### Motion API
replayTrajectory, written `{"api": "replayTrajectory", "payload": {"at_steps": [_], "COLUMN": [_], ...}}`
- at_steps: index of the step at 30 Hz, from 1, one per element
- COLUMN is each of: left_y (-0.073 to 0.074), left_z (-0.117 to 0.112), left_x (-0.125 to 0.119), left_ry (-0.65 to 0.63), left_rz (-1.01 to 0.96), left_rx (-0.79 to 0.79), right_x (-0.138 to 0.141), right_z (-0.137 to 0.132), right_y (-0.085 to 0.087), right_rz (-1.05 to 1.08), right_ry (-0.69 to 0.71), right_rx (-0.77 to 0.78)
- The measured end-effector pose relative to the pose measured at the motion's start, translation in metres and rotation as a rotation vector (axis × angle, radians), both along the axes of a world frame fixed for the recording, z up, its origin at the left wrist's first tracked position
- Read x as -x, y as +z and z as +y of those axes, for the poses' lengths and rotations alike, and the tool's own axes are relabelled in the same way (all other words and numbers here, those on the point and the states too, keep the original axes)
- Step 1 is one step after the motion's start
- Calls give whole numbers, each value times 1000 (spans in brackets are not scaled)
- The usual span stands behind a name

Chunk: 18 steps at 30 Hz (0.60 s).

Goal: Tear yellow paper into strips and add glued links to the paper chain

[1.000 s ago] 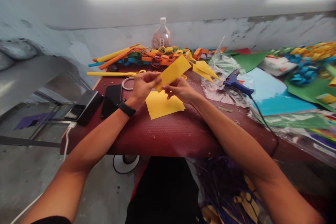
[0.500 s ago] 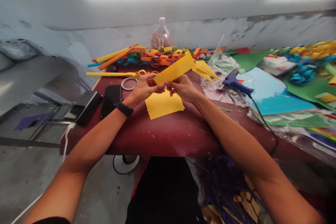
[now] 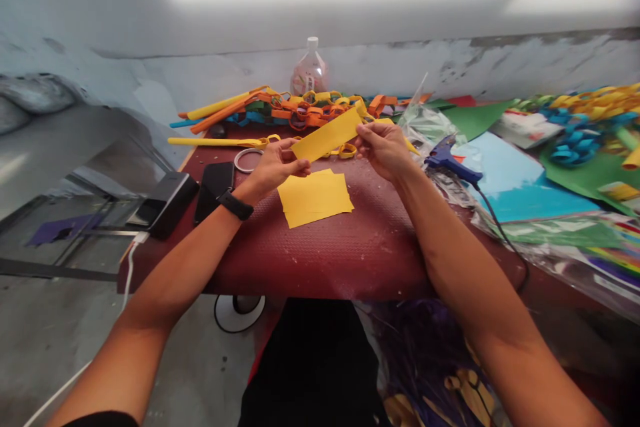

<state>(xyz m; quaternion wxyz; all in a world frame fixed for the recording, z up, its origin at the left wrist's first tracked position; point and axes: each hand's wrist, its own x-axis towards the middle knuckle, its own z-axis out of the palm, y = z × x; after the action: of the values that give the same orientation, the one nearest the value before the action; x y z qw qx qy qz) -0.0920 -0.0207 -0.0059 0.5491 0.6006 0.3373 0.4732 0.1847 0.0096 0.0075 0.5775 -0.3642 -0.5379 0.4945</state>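
Note:
A yellow paper strip (image 3: 327, 135) is stretched at a slant above the table between my two hands. My left hand (image 3: 277, 167), with a black band on its wrist, pinches the strip's lower left end. At its right end, the fingers of my right hand (image 3: 384, 147) are closed on the edge. Just below lies a small stack of yellow paper sheets (image 3: 316, 199) on the dark red table. Behind the strip is a yellow paper chain (image 3: 345, 151), partly hidden by it and by my right hand.
A blue glue gun (image 3: 447, 159) with its cord lies at the right, near blue paper (image 3: 530, 180) and plastic wrap. Orange and yellow paper chains (image 3: 305, 110) and a clear bottle (image 3: 310, 70) stand at the back. A phone (image 3: 214, 190) and a tape ring (image 3: 247, 160) are left.
My right hand has moved from the strip's lower middle, beside my left fingers, out to its right end. My left hand has stayed at the left end.

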Motion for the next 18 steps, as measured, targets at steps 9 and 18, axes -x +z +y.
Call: {"api": "replayTrajectory", "payload": {"at_steps": [9, 18], "left_y": [-1, -4], "left_z": [-5, -3], "left_x": [-10, -10], "left_ry": [-22, 7], "left_rz": [-13, -91], "left_rx": [52, 67], "right_x": [35, 38], "right_z": [-22, -20], "right_y": [-9, -9], "right_rz": [-54, -35], "right_ry": [243, 241], "right_rx": [93, 99]}}
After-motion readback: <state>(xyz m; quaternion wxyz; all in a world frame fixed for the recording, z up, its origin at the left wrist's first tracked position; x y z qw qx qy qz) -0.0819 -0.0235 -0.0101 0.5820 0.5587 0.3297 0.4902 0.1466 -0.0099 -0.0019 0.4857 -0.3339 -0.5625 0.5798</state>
